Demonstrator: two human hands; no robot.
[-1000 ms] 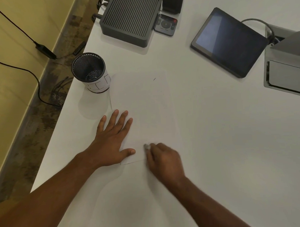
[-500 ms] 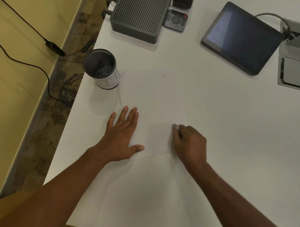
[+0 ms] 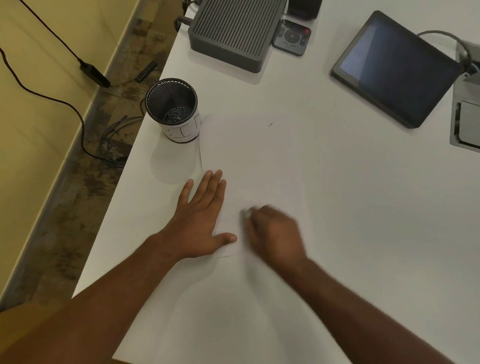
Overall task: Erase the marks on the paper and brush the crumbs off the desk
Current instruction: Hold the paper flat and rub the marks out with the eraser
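My right fingers (image 3: 255, 211) are curled tight around a small pale eraser (image 3: 245, 213), its tip pressed to the paper (image 3: 260, 159) in the near part of the sheet; my right hand (image 3: 274, 235) is smeared with motion, so I take it I am mid-stroke. Half a second ago that hand sat further right on the sheet, and before that close to my left thumb, so I am scrubbing side to side across the near strip. My left hand (image 3: 200, 218) stays flat, fingers straight and close together, pinning the paper's near left corner to the worktop (image 3: 371, 231), where it was before.

I cannot make out any marks where I am rubbing now, so that patch looks nearly clean. One short dark stroke (image 3: 271, 124) remains near the far edge of the sheet, well apart from the eraser; I judge that comes next, then the crumbs, which are too fine to see here.

Just beyond the sheet's far left corner stands a black mesh pen cup (image 3: 173, 109) with a white paper band around its base. It looks empty of pens; only speckled bits show at its bottom, and I cannot tell what they are.
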